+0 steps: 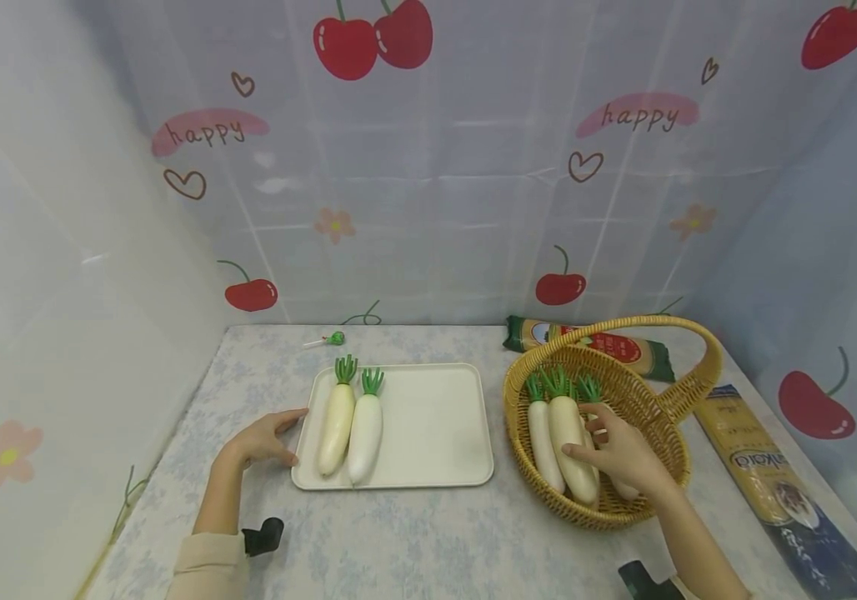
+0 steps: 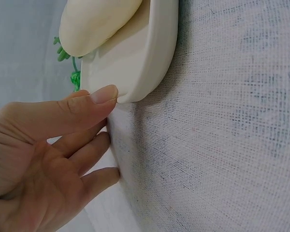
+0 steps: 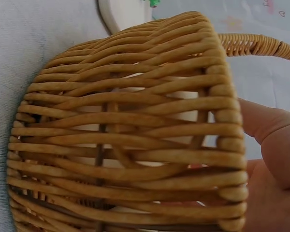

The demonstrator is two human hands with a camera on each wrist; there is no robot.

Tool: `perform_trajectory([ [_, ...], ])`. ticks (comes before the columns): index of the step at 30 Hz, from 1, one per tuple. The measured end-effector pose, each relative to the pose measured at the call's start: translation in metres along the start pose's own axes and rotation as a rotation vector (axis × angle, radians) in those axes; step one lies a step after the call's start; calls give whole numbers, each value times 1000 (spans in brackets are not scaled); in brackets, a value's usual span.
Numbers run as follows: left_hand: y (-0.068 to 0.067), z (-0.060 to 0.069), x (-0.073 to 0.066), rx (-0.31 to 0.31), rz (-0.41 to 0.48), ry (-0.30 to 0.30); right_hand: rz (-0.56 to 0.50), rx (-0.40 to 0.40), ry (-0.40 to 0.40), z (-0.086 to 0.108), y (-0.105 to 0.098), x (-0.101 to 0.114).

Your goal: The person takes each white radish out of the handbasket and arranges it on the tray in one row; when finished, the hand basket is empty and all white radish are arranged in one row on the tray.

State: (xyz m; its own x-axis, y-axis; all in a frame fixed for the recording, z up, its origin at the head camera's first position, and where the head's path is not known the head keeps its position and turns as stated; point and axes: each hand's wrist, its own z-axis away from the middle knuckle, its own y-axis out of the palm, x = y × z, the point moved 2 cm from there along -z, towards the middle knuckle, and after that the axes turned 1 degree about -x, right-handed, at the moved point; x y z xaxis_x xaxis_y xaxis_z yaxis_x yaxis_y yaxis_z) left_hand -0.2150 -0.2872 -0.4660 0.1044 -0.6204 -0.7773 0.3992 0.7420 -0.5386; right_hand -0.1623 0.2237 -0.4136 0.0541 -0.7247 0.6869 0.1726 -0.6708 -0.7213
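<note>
Two white radishes with green tops, one creamier (image 1: 337, 429) and one whiter (image 1: 365, 437), lie side by side on the left part of a cream tray (image 1: 436, 425). My left hand (image 1: 267, 437) is at the tray's left edge; in the left wrist view its thumb (image 2: 104, 94) touches the corner and the other fingers are loosely extended. Over the wicker basket (image 1: 669, 450), my right hand (image 1: 619, 454) holds the middle white radish (image 1: 567, 421), thumb on top and fingers at its right side. Another radish (image 1: 543, 442) lies left of it, and a partly covered one (image 1: 623, 487) right.
A green-wrapped lollipop (image 1: 334, 338) lies behind the tray. Behind the basket is a green and red package (image 1: 616, 350), partly hidden by the tall handle (image 1: 706, 358). A long gold and blue packet (image 1: 781, 492) lies along the table's right side. Printed curtains enclose the table.
</note>
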Motion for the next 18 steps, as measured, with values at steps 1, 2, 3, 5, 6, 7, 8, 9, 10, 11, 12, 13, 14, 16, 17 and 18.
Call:
perform_trajectory([
  [1, 0, 0, 0, 0, 0, -1, 0, 10, 6, 0, 1, -1],
  [2, 0, 0, 0, 0, 0, -2, -2, 18, 13, -1, 2, -2],
  [3, 0, 0, 0, 1, -3, -1, -8, 25, 21, -1, 2, -2],
  [5, 0, -1, 0, 1, -3, 0, -10, 27, 26, -1, 3, -3],
  [6, 0, -1, 0, 1, -3, 0, -11, 26, 26, -2, 4, -2],
  [7, 0, -1, 0, 2, -4, 0, -8, 25, 27, -2, 4, -2],
  [8, 0, -1, 0, 1, -6, 1, -5, 21, 29, -2, 5, -2],
  [9, 0, 0, 0, 1, -7, 2, -3, 17, 28, -3, 6, -1],
  [10, 0, 0, 0, 0, -8, 2, -2, 12, 27, -4, 6, -1],
  [11, 0, 0, 0, 0, -8, 3, -2, 10, 24, -5, 7, -1],
  [12, 0, 0, 0, 1, -9, 4, -1, 2, 28, -6, 8, -1],
  [13, 0, 0, -1, 2, -9, 6, 3, -6, 32, -7, 9, -1],
  [14, 0, 0, -1, 3, -9, 7, 9, -14, 38, -8, 10, -1],
  [16, 0, 1, -1, 6, -13, 14, 22, -23, 48, -10, 11, -1],
  [17, 0, 1, -2, 7, -17, 17, 31, -27, 52, -10, 12, -1],
  [18, 0, 1, -2, 9, -22, 23, 38, -30, 66, -11, 12, 0],
])
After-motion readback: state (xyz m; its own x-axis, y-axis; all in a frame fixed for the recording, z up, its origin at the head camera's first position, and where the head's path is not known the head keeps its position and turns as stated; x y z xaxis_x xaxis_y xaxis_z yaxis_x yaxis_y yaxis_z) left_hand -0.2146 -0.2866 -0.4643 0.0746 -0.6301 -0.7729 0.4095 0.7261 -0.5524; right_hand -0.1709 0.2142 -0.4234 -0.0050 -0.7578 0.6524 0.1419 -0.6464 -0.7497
